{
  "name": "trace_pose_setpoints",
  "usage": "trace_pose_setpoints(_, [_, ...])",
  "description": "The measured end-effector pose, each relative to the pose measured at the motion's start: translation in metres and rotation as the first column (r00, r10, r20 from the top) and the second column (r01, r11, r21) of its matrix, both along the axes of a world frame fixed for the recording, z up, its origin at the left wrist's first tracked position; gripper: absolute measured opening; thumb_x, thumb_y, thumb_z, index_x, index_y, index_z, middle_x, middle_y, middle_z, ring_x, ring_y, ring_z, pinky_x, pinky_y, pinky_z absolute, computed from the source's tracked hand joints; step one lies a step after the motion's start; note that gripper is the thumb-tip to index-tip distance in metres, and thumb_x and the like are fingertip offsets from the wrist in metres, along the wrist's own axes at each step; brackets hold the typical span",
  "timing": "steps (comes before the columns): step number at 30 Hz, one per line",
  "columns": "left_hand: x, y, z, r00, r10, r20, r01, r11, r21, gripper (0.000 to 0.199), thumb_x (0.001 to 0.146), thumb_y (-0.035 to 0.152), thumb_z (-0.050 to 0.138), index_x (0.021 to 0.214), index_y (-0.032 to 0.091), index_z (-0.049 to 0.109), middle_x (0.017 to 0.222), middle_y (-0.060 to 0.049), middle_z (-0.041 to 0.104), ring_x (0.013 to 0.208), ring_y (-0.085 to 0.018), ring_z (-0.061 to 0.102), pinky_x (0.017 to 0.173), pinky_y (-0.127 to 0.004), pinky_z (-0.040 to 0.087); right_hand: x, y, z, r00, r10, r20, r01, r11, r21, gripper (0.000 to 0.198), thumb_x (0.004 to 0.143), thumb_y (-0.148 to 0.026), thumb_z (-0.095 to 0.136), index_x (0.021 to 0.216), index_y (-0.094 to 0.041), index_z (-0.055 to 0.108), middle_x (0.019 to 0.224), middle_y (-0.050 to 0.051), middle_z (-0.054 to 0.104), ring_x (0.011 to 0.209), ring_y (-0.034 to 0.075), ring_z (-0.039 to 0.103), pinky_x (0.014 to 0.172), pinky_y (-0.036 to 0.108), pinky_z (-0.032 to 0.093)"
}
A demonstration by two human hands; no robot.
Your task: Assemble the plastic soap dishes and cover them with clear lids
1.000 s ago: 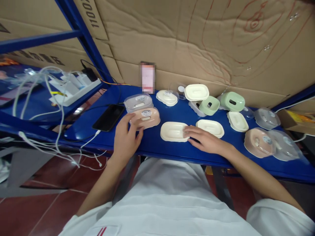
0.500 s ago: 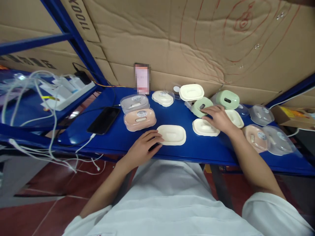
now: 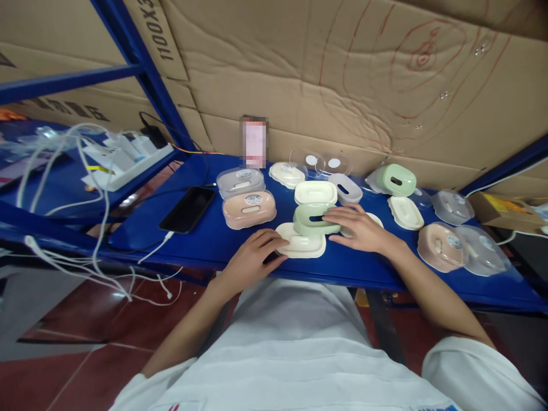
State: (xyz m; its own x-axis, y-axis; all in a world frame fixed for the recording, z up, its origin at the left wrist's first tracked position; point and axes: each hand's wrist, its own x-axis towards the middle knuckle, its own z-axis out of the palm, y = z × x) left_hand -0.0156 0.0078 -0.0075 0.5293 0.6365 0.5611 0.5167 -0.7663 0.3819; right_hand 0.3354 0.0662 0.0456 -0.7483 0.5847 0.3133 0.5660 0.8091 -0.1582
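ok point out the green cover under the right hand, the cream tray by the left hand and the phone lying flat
green cover [image 3: 304,218]: head view, its top beside the dark slot
cream tray [image 3: 301,245]: head view, its bare hollow
phone [image 3: 187,210]: head view, its dark screen

Black phone [image 3: 187,210] flat, white cable [image 3: 154,248] at edge; power strip [image 3: 136,166] farther left; red-marked cardboard [image 3: 274,74] behind
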Motion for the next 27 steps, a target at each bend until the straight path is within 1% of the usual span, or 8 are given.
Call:
trace_pose_setpoints(3, [0.000, -0.002, 0.000, 1.000, 0.023, 0.003, -0.023, 1.000, -0.012, 0.033, 0.104, 0.027, 0.069, 0.137, 0.026, 0.068, 0.131, -0.011, 0.070, 0.124, -0.027, 0.069, 0.110, -0.046, 0.060, 0.003, 0.003, -0.002, 0.999, 0.015, -0.043, -0.016, 1.000, -0.017, 0.036, 0.108, -0.041, 0.064, 0.140, -0.027, 0.073, 0.139, 0.012, 0.077, 0.130, 0.030, 0.073, 0.113, 0.053, 0.052])
trace_pose_setpoints(5, [0.000, -0.004, 0.000, 0.999, 0.050, 0.008, -0.050, 0.999, -0.006, 0.042, 0.104, 0.028, 0.070, 0.145, 0.027, 0.063, 0.142, -0.013, 0.064, 0.135, -0.029, 0.065, 0.115, -0.049, 0.058, -0.004, -0.001, -0.004, 0.995, 0.042, -0.094, -0.042, 0.999, -0.004, 0.034, 0.110, -0.040, 0.062, 0.138, -0.028, 0.075, 0.132, 0.010, 0.080, 0.123, 0.028, 0.076, 0.107, 0.049, 0.056])
trace_pose_setpoints(10, [0.001, -0.005, 0.003, 0.998, 0.067, 0.020, -0.067, 0.998, 0.016, 0.067, 0.103, 0.029, 0.073, 0.163, 0.029, 0.044, 0.165, -0.018, 0.048, 0.157, -0.034, 0.047, 0.126, -0.057, 0.049, -0.031, -0.021, -0.009, 0.984, 0.107, -0.139, -0.090, 0.989, 0.121, 0.034, 0.110, -0.036, 0.063, 0.141, -0.027, 0.073, 0.128, 0.009, 0.082, 0.119, 0.026, 0.077, 0.106, 0.046, 0.055])
trace_pose_setpoints(13, [0.000, -0.004, 0.001, 0.999, 0.033, 0.002, -0.033, 0.999, 0.031, 0.061, 0.102, 0.027, 0.073, 0.159, 0.029, 0.050, 0.163, -0.016, 0.051, 0.156, -0.034, 0.048, 0.126, -0.059, 0.048, -0.042, -0.031, -0.011, 0.986, 0.153, -0.069, -0.141, 0.977, 0.160, 0.034, 0.111, -0.033, 0.062, 0.143, -0.026, 0.072, 0.127, 0.008, 0.082, 0.119, 0.025, 0.076, 0.107, 0.046, 0.054])
trace_pose_setpoints(17, [0.000, -0.002, -0.002, 1.000, 0.010, 0.013, -0.010, 1.000, 0.027, 0.040, 0.102, 0.028, 0.073, 0.141, 0.026, 0.067, 0.143, -0.013, 0.068, 0.142, -0.031, 0.063, 0.121, -0.055, 0.055, -0.046, -0.033, -0.010, 0.984, 0.178, -0.007, -0.175, 0.974, 0.144, 0.044, 0.110, -0.038, 0.062, 0.152, -0.027, 0.065, 0.130, 0.010, 0.081, 0.121, 0.027, 0.074, 0.105, 0.046, 0.054])
trace_pose_setpoints(21, [0.001, -0.001, -0.003, 0.999, -0.030, 0.014, 0.030, 1.000, 0.001, 0.030, 0.104, 0.028, 0.071, 0.134, 0.024, 0.071, 0.137, -0.011, 0.072, 0.142, -0.028, 0.063, 0.121, -0.052, 0.056, -0.044, -0.031, -0.011, 0.979, 0.201, 0.023, -0.202, 0.971, 0.127, 0.054, 0.109, -0.039, 0.065, 0.161, -0.026, 0.057, 0.131, 0.012, 0.079, 0.121, 0.028, 0.073, 0.103, 0.046, 0.056])
trace_pose_setpoints(24, [0.001, 0.000, -0.003, 0.998, -0.056, 0.015, 0.056, 0.998, 0.006, 0.027, 0.105, 0.026, 0.069, 0.132, 0.024, 0.071, 0.140, -0.011, 0.072, 0.146, -0.028, 0.062, 0.123, -0.052, 0.055, -0.045, -0.035, -0.015, 0.977, 0.211, 0.027, -0.213, 0.973, 0.094, 0.048, 0.110, -0.036, 0.063, 0.157, -0.027, 0.061, 0.128, 0.011, 0.080, 0.117, 0.027, 0.074, 0.097, 0.043, 0.060])
trace_pose_setpoints(27, [0.002, 0.000, -0.003, 0.998, -0.061, 0.023, 0.061, 0.998, 0.008, 0.026, 0.105, 0.025, 0.069, 0.131, 0.022, 0.072, 0.140, -0.011, 0.072, 0.148, -0.029, 0.060, 0.123, -0.053, 0.055, -0.045, -0.034, -0.013, 0.972, 0.234, -0.014, -0.233, 0.970, 0.065, 0.040, 0.110, -0.040, 0.061, 0.147, -0.030, 0.069, 0.126, 0.008, 0.081, 0.114, 0.026, 0.076, 0.095, 0.043, 0.063])
